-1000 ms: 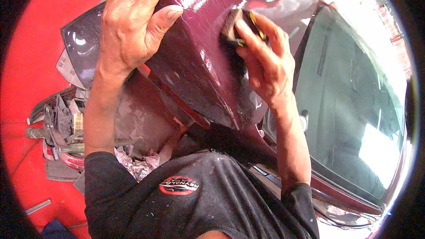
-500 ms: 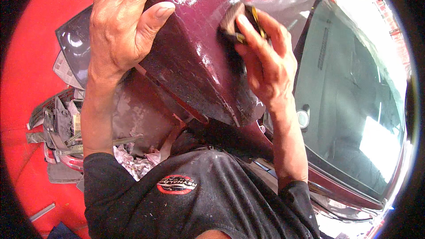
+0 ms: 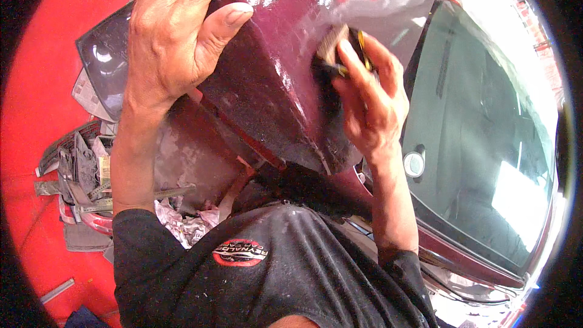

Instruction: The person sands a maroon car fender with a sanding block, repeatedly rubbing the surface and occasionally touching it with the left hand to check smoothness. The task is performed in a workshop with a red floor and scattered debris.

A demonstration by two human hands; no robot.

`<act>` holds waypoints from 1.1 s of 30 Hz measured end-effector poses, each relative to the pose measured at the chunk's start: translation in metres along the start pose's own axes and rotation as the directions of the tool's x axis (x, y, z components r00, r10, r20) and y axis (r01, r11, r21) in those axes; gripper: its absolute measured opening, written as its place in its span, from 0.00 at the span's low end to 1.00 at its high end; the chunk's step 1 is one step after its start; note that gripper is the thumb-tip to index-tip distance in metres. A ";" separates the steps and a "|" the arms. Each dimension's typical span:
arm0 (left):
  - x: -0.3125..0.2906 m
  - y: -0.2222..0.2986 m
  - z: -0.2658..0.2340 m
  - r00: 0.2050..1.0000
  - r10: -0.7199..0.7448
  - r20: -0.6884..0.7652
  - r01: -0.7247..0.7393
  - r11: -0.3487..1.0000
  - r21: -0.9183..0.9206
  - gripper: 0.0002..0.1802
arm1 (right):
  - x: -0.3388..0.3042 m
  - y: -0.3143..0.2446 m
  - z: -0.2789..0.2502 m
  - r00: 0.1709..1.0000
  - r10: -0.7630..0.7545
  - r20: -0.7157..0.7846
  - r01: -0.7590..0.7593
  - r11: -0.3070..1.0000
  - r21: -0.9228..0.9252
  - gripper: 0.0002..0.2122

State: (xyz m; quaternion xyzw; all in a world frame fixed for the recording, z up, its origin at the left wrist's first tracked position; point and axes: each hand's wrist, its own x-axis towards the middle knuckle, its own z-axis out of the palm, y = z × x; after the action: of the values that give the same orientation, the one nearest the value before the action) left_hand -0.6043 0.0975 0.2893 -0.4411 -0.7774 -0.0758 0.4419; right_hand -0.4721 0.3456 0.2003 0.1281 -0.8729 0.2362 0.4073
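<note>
A glossy dark maroon car body panel (image 3: pixel 267 30) slopes across the upper middle, with a dull grey patch (image 3: pixel 376 15) and a red streak near its far right. Against its surface my right hand (image 3: pixel 376 100) grips what looks like a sanding block (image 3: pixel 333 47), tan, black and yellow, smeared by motion. My left hand (image 3: pixel 173 42) lies over the panel's left edge with the thumb stretched out; its fingertips run out of the picture. Nothing shows in that hand.
A car windshield (image 3: pixel 473 127) with a small round disc on it stands at the right. To the left, a dark glossy panel (image 3: pixel 103 54) and a pile of grey parts (image 3: pixel 79 176) lie on the red floor (image 3: pixel 36 121). Crumpled paper (image 3: pixel 188 222) sits below the panel.
My right hand and the block have slid a little nearer to me and slightly right over the panel. My left hand has shifted slightly right.
</note>
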 end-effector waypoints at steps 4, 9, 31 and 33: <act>0.000 0.000 -0.006 1.000 -0.009 0.029 0.009 1.000 0.017 0.44 | 0.024 -0.002 0.006 0.998 -0.055 -0.030 0.055 0.999 0.000 0.26; -0.001 -0.002 -0.005 0.998 0.015 0.058 -0.017 0.999 0.044 0.45 | -0.004 -0.003 0.002 1.000 0.025 -0.004 -0.025 1.000 0.018 0.26; 0.010 0.008 -0.008 0.976 0.181 0.124 -0.185 0.983 0.020 0.42 | -0.025 0.003 -0.021 0.903 0.348 -0.254 -0.319 0.936 0.149 0.20; 0.013 0.026 -0.013 0.950 0.183 0.254 -0.212 0.973 0.092 0.46 | -0.039 -0.001 -0.023 0.877 0.405 -0.259 -0.366 0.912 0.187 0.19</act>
State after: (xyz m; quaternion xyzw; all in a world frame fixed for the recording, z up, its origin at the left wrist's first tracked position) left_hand -0.5794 0.1150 0.2998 -0.4957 -0.7809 0.0700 0.3737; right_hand -0.4323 0.3580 0.1834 -0.0585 -0.7933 0.3861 0.4671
